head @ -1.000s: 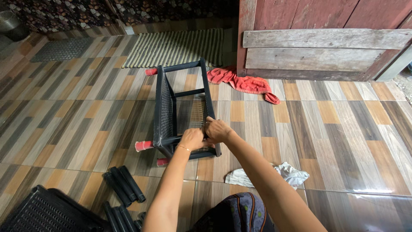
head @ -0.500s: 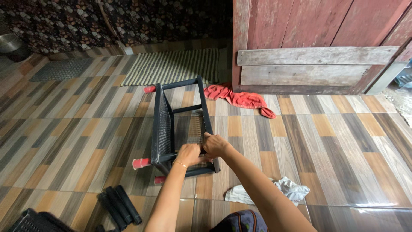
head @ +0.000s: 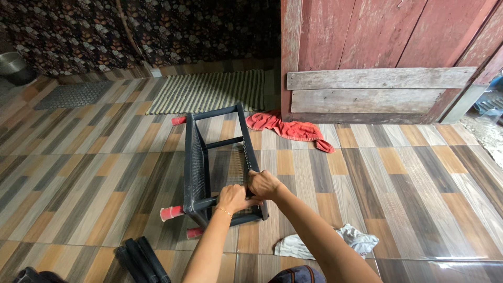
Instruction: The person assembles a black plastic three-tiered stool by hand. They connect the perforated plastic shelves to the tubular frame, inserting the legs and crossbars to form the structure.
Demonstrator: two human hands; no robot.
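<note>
Head view: left hand (head: 232,197) and right hand (head: 263,184) grip rack (head: 197,167) edge (near end).

1. One dark plastic rack (head: 209,162), lying on its side at centre frame, with two hands on it: left hand (head: 232,198), right hand (head: 264,184).
2. Three red leg caps (head: 172,213) visible on the rack (two lower left, one at its far end).
3. Two cloths: a red cloth (head: 288,128) right of centre, a white rag (head: 325,243) at lower right.
4. Two mats: a striped mat (head: 209,91) and a grey mat (head: 73,94), upper left.
5. One bundle of black tubes (head: 141,259), bottom left (number unclear).
6. One metal pot (head: 13,65), far upper left.
</note>
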